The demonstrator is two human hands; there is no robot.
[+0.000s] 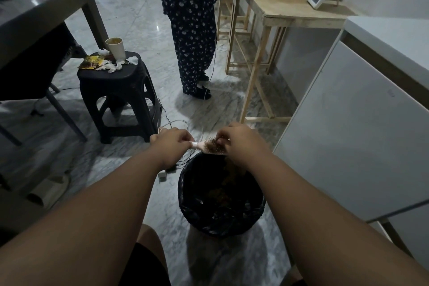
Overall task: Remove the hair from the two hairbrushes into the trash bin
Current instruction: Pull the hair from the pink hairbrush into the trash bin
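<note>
A pale pink hairbrush (204, 148) is held level just above the far rim of the trash bin (190, 195), which is lined with a black bag and holds brown clumps. My left hand (170, 143) is closed around the brush handle. Brown hair (213, 146) is tangled in the bristles, and the fingers of my right hand (239, 140) pinch into it on the brush head. Only one hairbrush is in view.
A black plastic stool (120, 93) with a paper cup (115, 47) and crumpled tissues stands at the left. A person in dotted clothes (192, 30) stands ahead by a wooden table (290, 7). A white cabinet (359, 123) is at the right. Cables (176, 123) trail on the floor.
</note>
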